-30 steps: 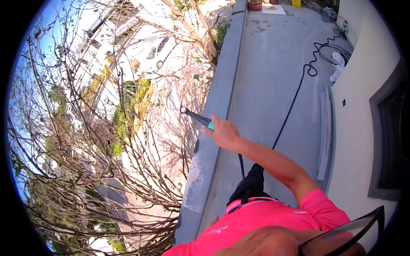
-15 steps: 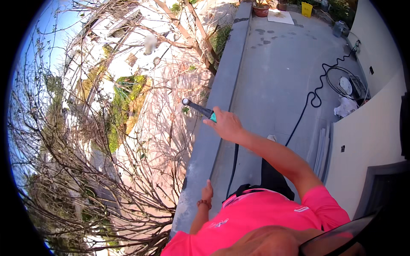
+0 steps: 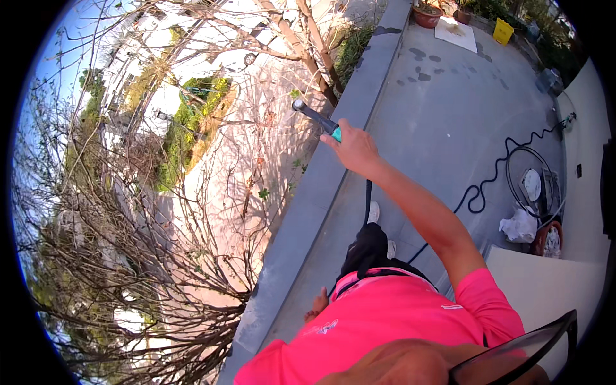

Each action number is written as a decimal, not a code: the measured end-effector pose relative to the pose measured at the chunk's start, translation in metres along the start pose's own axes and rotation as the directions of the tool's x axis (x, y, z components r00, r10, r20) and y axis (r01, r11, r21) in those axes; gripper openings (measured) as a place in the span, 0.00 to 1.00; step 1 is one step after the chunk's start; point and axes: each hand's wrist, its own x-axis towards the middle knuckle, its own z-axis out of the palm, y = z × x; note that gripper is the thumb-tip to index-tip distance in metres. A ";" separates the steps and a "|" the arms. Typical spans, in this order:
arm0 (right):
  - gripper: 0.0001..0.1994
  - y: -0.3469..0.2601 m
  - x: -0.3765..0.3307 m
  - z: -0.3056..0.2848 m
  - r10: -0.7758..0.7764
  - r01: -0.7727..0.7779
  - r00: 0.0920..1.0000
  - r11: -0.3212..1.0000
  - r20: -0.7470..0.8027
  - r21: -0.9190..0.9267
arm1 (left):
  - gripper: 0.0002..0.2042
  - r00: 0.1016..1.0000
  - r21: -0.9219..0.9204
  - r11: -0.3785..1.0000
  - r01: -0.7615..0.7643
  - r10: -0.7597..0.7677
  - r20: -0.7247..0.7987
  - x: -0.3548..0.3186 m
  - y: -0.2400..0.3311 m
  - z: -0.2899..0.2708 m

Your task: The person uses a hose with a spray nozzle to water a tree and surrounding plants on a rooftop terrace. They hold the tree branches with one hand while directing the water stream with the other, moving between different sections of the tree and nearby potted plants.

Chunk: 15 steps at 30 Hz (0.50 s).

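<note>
While right hand [image 3: 357,150] grips hose nozzle [image 3: 316,116], left hand [image 3: 319,301] grip unclear; keep black hose [image 3: 368,200] under right hand kink-free, aim steady.

The grey floor [image 3: 443,141] spreads ahead and to the right of the right hand's fingers [image 3: 347,128]. On it, well to their right, lie a wavy dark hose [image 3: 507,146], a crumpled white bundle [image 3: 518,226] and a reddish round container [image 3: 539,240]. Well ahead and rightward of them sit a pale flat board [image 3: 457,40], a reddish-brown planter [image 3: 426,18] and a yellow container [image 3: 502,31]. White shoes [image 3: 374,212] stand behind them.
</note>
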 end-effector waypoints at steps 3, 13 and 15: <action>0.31 0.037 0.071 -0.020 0.023 -0.023 0.999 1.000 0.026 -0.012 | 0.41 0.964 0.033 0.966 -0.257 0.258 -0.065 0.032 0.069 0.005; 0.27 0.160 0.298 -0.095 0.047 -0.038 0.998 0.988 0.052 -0.152 | 0.44 0.997 -0.273 0.961 -0.038 0.054 0.052 0.102 0.416 -0.056; 0.27 0.179 0.339 -0.109 0.065 -0.056 0.996 0.987 0.061 -0.152 | 0.44 0.988 -0.312 0.942 -0.123 0.145 0.047 0.107 0.488 -0.080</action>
